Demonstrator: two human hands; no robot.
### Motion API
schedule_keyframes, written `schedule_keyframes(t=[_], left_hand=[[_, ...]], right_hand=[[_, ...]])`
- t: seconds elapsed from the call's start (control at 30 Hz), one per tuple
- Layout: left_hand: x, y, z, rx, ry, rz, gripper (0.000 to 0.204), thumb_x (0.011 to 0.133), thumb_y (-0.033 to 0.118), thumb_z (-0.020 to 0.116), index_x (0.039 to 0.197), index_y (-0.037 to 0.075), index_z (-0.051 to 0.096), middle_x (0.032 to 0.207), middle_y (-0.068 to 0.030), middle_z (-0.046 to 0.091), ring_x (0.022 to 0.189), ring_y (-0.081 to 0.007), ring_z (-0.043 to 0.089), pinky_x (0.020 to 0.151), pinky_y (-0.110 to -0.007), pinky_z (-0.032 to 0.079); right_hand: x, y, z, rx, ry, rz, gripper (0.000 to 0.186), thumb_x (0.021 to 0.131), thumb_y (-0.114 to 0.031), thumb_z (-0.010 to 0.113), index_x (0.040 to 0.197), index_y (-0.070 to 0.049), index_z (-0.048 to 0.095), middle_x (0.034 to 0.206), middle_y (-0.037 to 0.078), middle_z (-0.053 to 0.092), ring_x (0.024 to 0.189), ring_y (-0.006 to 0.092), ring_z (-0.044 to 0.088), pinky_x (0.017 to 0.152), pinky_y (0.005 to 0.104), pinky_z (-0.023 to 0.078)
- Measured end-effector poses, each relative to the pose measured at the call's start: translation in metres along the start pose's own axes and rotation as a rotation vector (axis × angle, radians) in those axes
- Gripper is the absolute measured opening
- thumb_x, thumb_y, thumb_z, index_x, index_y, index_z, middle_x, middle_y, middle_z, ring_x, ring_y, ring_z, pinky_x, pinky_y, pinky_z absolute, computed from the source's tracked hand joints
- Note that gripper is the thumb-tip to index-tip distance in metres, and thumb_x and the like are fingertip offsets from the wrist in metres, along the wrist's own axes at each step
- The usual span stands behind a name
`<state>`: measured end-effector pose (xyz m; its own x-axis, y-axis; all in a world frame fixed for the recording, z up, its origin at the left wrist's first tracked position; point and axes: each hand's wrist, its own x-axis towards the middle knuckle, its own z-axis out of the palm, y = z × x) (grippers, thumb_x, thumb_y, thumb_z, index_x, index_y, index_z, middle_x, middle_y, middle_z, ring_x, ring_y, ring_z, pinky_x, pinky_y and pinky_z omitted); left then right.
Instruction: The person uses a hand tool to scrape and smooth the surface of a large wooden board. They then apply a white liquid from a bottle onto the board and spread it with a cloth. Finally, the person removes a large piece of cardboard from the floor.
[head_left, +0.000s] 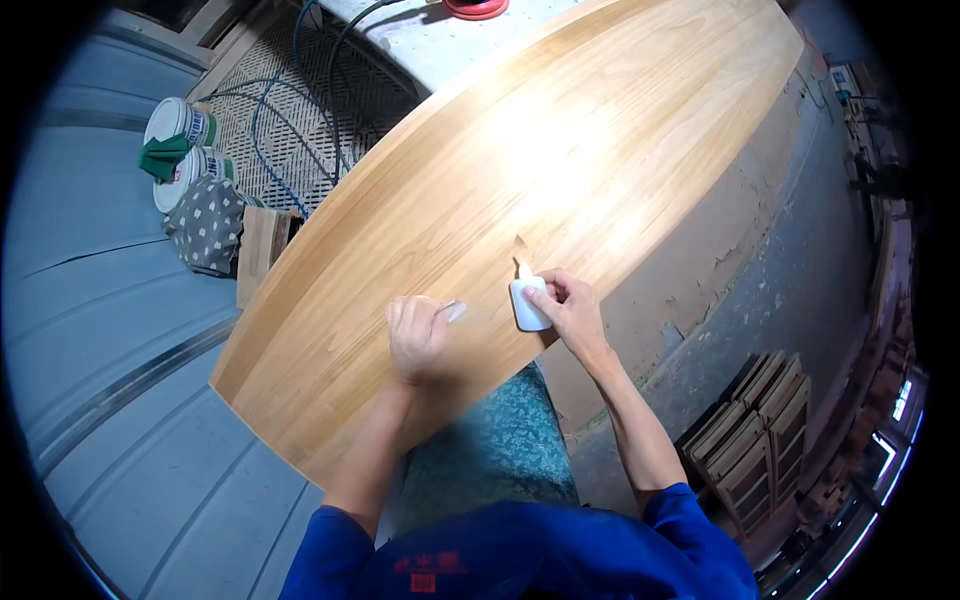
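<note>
A long pale wooden panel [640, 130] with curved edges spans the view diagonally, brightly lit in its middle. My right hand [568, 310] grips a small white squeeze bottle [528, 310] with its nozzle pointing away from me, close over the panel. Just beyond the nozzle tip is a small darker mark on the wood. To the left, my left hand [416, 340] is closed on a small thin pale object [456, 311], too small to make out clearly, also over the panel.
A teal patterned padded support [500, 430] is under the panel. White buckets [175, 180], cloths, hoses and a wooden block [260, 250] lie at upper left. A white worktable [410, 35] with a red round object stands behind. Stacked wooden pieces [750, 430] lean at lower right.
</note>
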<state>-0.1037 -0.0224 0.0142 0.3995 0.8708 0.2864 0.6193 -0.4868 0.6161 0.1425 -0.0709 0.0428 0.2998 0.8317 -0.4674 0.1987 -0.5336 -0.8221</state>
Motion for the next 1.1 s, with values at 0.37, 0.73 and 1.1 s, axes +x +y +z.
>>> schedule_keyframes(t=[0.37,0.73,1.1], left_hand=[[0.004,0.004,-0.005,0.027,0.020,0.041,0.013,0.078,0.003,0.072,0.088,0.009,0.066,0.084,-0.0042,0.062,0.079,-0.0256,0.055,0.075,-0.039,0.038],[0.031,0.029,0.019,-0.128,0.064,-0.088,0.010,0.083,0.008,0.072,0.090,0.008,0.065,0.089,-0.0084,0.063,0.084,-0.0291,0.055,0.080,-0.041,0.040],[0.046,0.024,0.066,0.005,0.037,-0.055,0.010,0.078,0.014,0.077,0.082,0.011,0.068,0.084,-0.0056,0.058,0.086,-0.0278,0.054,0.077,-0.041,0.037]], right_hand=[[0.007,-0.007,0.008,-0.208,-0.021,0.004,0.039,0.081,-0.039,0.073,0.089,-0.001,0.073,0.062,0.006,0.059,0.058,0.0176,0.057,0.059,0.0339,0.046],[0.011,0.008,-0.002,0.207,0.133,-0.058,0.025,0.088,-0.020,0.076,0.101,0.001,0.072,0.074,-0.003,0.060,0.067,0.0045,0.053,0.060,0.0223,0.043],[0.042,0.050,-0.006,0.313,0.432,-0.308,0.023,0.088,-0.011,0.077,0.105,-0.001,0.067,0.081,-0.005,0.056,0.068,0.0021,0.045,0.060,0.0169,0.039]])
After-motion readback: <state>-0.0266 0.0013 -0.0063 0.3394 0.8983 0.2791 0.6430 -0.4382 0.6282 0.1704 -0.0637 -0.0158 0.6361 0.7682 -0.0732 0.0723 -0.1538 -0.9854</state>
